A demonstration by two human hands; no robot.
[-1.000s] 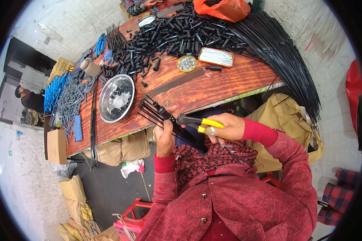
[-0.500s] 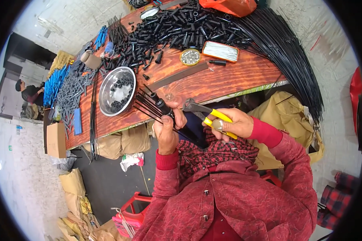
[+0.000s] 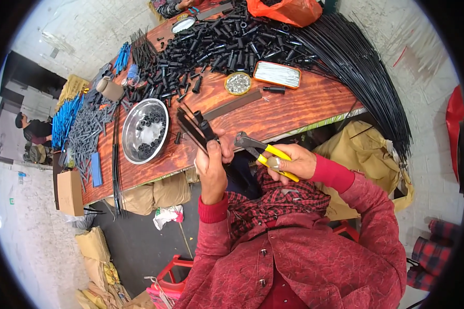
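Observation:
My left hand [image 3: 213,164] is closed round a bundle of thin black rods [image 3: 189,129], whose ends point up over the table's near edge. A short black tubular fitting [image 3: 207,130] stands up out of the same grip. Part of the bundle is hidden behind the fingers. Just to the right, my right hand [image 3: 295,162] grips end-cutting pliers [image 3: 277,151] with yellow handles. Their dark metal jaws reach toward the left hand but stay apart from the rods. A metal band shows on a right-hand finger.
On the wooden table [image 3: 288,110] lie a pile of black fittings [image 3: 232,46], a steel bowl [image 3: 129,153] of black rings, a tin of small metal pieces [image 3: 237,83], a tray of white sticks [image 3: 276,75] and long black rods [image 3: 366,72]. Another person's hand [image 3: 183,5] shows at the far edge.
The rods in my left hand, fanned out before, now lie closer together. The pliers stay in my right hand, nearly in place. At the far edge another person's hand and sleeve have come into view.

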